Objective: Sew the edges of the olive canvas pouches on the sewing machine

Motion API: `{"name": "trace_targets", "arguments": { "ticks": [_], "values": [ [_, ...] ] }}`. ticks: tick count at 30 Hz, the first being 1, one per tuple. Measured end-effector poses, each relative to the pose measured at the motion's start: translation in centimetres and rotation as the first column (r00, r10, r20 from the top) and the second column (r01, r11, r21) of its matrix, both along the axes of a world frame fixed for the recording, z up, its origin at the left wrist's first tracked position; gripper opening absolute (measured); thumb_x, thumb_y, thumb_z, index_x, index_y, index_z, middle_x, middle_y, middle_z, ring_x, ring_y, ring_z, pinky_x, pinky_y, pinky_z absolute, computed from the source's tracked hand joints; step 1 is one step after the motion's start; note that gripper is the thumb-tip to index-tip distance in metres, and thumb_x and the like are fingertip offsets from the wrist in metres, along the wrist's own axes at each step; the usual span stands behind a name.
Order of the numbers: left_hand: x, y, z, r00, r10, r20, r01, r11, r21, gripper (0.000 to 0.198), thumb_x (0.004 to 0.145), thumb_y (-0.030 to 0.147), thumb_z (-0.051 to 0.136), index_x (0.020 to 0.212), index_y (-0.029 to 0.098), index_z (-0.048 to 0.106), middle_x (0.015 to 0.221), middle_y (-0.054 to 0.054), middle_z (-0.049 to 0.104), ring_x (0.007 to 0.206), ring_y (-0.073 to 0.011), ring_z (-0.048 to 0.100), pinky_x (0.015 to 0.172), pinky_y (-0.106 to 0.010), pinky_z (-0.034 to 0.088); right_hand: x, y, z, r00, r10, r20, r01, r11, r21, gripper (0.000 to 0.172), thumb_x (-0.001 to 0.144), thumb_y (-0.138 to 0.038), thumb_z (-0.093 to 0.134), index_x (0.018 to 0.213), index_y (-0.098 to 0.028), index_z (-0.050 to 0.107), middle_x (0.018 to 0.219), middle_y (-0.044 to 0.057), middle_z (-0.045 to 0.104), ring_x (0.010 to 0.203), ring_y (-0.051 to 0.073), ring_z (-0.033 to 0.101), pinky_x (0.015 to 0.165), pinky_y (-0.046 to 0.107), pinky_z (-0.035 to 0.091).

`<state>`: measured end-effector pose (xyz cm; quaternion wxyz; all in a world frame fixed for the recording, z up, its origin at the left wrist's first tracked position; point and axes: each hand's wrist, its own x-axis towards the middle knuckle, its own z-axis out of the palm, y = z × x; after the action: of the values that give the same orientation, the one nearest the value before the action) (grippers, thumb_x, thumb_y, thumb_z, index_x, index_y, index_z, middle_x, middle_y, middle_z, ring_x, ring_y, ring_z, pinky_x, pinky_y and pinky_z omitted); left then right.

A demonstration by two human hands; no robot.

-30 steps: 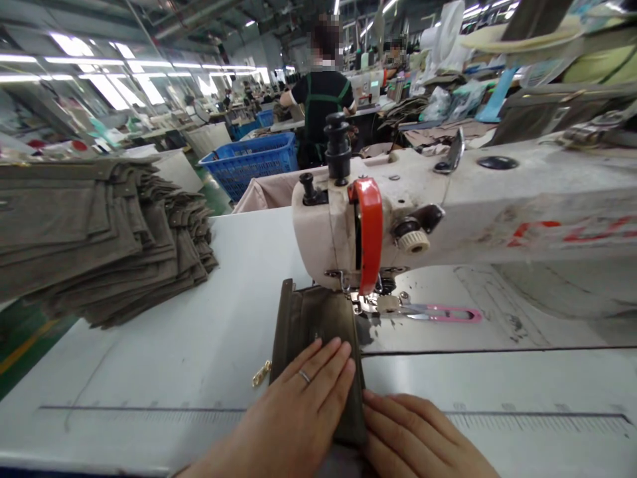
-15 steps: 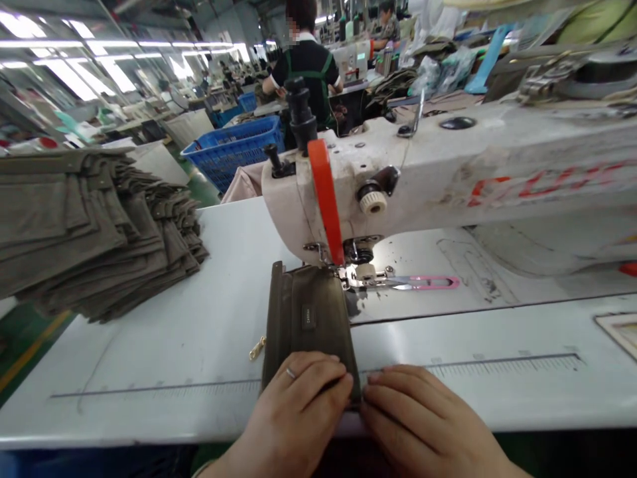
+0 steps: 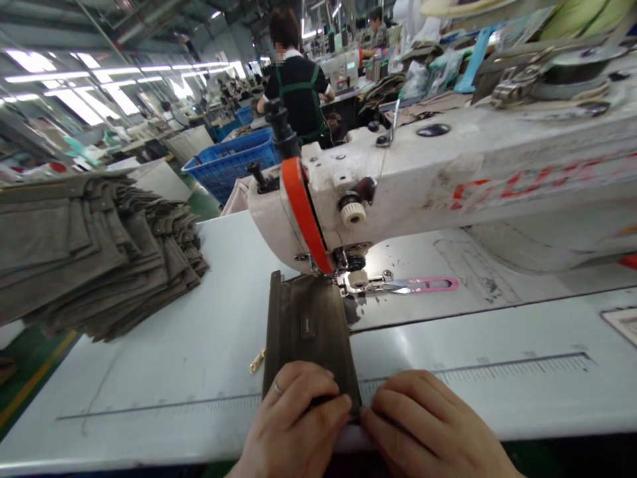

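Note:
A dark olive fabric pouch (image 3: 323,332) with a small label lies on the white sewing table, its far edge at the presser foot of the sewing machine (image 3: 398,179). A gold zipper pull (image 3: 257,360) sticks out at its left side. Over the pouch's near end my left hand (image 3: 301,415) is closed, thumb and fingers pinching the fabric near the right corner. My right hand (image 3: 428,421) is closed at that same corner, its fingertips gripping the edge; the exact hold is partly hidden beneath the fingers.
A tall pile of olive fabric pieces (image 3: 99,252) occupies the table's left side. Pink-handled snips (image 3: 428,285) lie right of the needle area. A printed ruler (image 3: 478,372) runs along the front edge. Behind stand a blue basket (image 3: 231,162) and a seated co-worker (image 3: 298,86).
The camera view has tilted and shifted slightly, so the machine and pile appear a little lower. Both hands stay on the pouch's near corner, with little visible movement of the pouch.

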<state>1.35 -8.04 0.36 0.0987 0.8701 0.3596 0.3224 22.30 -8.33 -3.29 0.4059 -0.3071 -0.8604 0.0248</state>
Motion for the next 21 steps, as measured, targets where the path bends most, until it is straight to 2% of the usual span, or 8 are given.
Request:
{"name": "trace_targets", "arguments": {
  "ticks": [2,7,12,16,19,21],
  "values": [
    [-0.1,-0.1,0.3,1.000,0.018,-0.013,-0.017,0.999,0.050,0.018,0.086,0.005,0.060,0.098,0.016,0.068,0.090,-0.006,0.065,0.091,-0.0182,0.061,0.078,-0.029,0.056,0.1,0.1,0.1,1.000,-0.011,0.005,0.010,1.000,0.013,0.021,0.091,-0.009,0.048,0.088,-0.014,0.068,0.073,0.003,0.063,0.071,0.018,0.055,0.065,0.032,0.046],
    [-0.5,-0.2,1.1,0.978,0.187,0.090,-0.198,0.971,0.138,0.016,0.087,0.005,0.057,0.097,0.017,0.064,0.094,-0.006,0.066,0.094,-0.0198,0.064,0.079,-0.032,0.057,0.1,0.1,0.6,1.000,-0.011,0.004,0.011,1.000,-0.003,0.023,0.092,-0.005,0.047,0.087,-0.016,0.067,0.072,0.001,0.063,0.071,0.016,0.057,0.067,0.029,0.046],
    [0.1,0.2,0.6,0.991,0.042,-0.128,-0.018,0.982,0.185,0.017,0.090,0.003,0.051,0.094,0.013,0.065,0.091,-0.006,0.069,0.086,-0.0167,0.064,0.076,-0.027,0.055,0.0,0.0,0.7,1.000,-0.022,-0.016,0.022,1.000,-0.021,0.028,0.093,-0.004,0.043,0.086,-0.017,0.067,0.073,0.001,0.064,0.072,0.016,0.058,0.070,0.030,0.047],
    [0.3,0.2,-0.2,0.955,0.033,-0.294,0.030,0.977,0.209,0.024,0.092,0.003,0.044,0.095,0.013,0.065,0.091,-0.005,0.070,0.079,-0.0165,0.063,0.072,-0.029,0.053,0.0,0.2,0.6,0.999,-0.030,-0.025,0.029,0.999,-0.014,0.031,0.091,-0.001,0.042,0.084,-0.018,0.067,0.073,0.000,0.065,0.068,0.016,0.057,0.067,0.030,0.047],
    [0.1,0.1,-0.5,0.944,0.026,-0.328,0.051,0.973,0.224,0.024,0.093,0.004,0.043,0.093,0.013,0.066,0.090,-0.005,0.070,0.076,-0.0171,0.061,0.070,-0.029,0.051,0.0,0.2,0.4,0.999,-0.042,-0.026,0.042,0.999,-0.002,0.032,0.092,-0.002,0.042,0.085,-0.019,0.068,0.075,-0.001,0.066,0.069,0.015,0.058,0.069,0.030,0.047],
    [0.1,0.1,-0.7,0.939,0.018,-0.344,0.062,0.973,0.221,0.022,0.092,0.004,0.045,0.092,0.012,0.065,0.087,-0.005,0.069,0.074,-0.0166,0.061,0.068,-0.029,0.051,0.0,0.2,0.2,0.999,-0.047,-0.014,0.047,0.999,0.013,0.030,0.094,-0.005,0.042,0.086,-0.019,0.067,0.084,0.000,0.069,0.076,0.015,0.060,0.073,0.029,0.048]
  ]
}}
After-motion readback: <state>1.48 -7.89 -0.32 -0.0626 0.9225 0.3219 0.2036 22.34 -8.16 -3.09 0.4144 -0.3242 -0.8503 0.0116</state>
